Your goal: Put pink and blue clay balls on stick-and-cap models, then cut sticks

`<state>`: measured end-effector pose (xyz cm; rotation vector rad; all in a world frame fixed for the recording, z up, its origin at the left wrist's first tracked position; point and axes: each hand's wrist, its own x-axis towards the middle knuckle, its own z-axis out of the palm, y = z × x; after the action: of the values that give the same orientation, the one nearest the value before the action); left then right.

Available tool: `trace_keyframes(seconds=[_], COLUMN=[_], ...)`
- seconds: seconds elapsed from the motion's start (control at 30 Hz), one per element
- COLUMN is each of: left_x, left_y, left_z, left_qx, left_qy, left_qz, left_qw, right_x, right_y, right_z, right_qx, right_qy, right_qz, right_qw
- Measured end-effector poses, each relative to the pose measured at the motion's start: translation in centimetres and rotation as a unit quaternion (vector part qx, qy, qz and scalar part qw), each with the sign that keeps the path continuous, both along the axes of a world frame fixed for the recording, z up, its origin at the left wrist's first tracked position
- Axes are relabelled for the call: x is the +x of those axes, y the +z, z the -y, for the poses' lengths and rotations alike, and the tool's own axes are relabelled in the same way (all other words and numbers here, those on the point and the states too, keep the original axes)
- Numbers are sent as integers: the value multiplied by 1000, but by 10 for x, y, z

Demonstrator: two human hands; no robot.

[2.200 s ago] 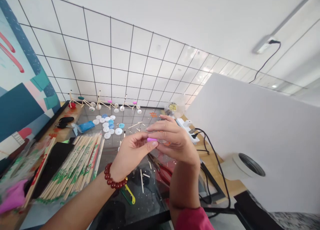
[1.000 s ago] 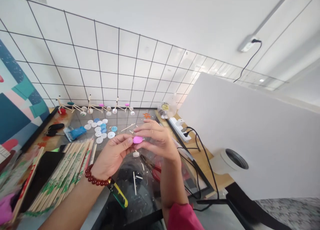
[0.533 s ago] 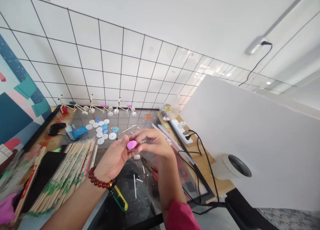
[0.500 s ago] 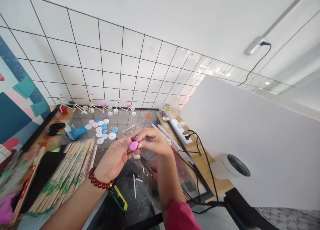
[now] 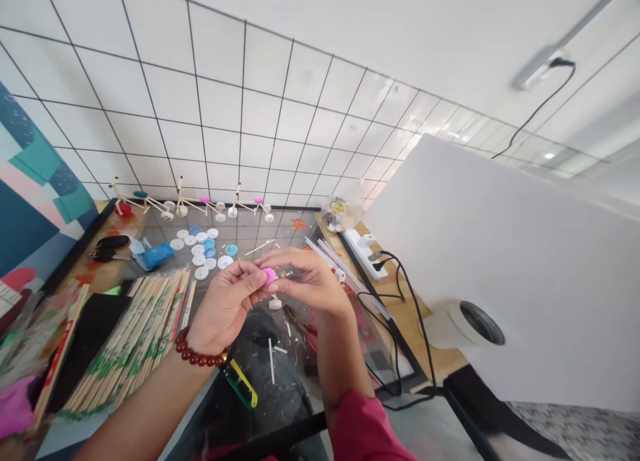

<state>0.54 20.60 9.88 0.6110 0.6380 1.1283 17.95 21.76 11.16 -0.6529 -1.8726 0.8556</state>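
Pink lump is being held up over the bench, between the two hands. By the left hand it is being pinched, thumb laid over its near side; by the right hand it is being met from the opposite side, thumb tip close against it, fingers arched above. Hands are being kept together around the one piece. Whether the hidden fingertips are being pressed against each other cannot be told.

Change noted: compared with half a second ago, less of the pink face is being shown, more of it being covered by the left thumb. Judged from this, the piece is being turned or pressed in the fingers, and is not being released by either hand.

Around: a white disc is being left just below the hands, near red-handled pliers and a loose stick. A yellow-green cutter is being kept near the left wrist. White and blue caps are being left in a loose cluster beyond; bundled sticks are being kept to the left. Along the far edge, three stick models are being stood in a row.
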Motion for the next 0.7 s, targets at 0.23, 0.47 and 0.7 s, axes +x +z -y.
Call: trace_keyframes(seconds=[0.23,0.47,0.7], left_x=[-32,-46,-52], left_y=[11,14,21], left_z=[-12,-15,-12], left_qx=[108,179,199], left_qy=[133,170,185], left_qz=[-93,-166,-128], left_qw=[981,955,954], right_x=[6,13,12], right_y=[9,13,13], right_z=[18,23,22], right_qx=[30,53,45], right_qy=[-111,-196,-226], right_qz=[-92,-69,-63], right_qw=[989,977,971])
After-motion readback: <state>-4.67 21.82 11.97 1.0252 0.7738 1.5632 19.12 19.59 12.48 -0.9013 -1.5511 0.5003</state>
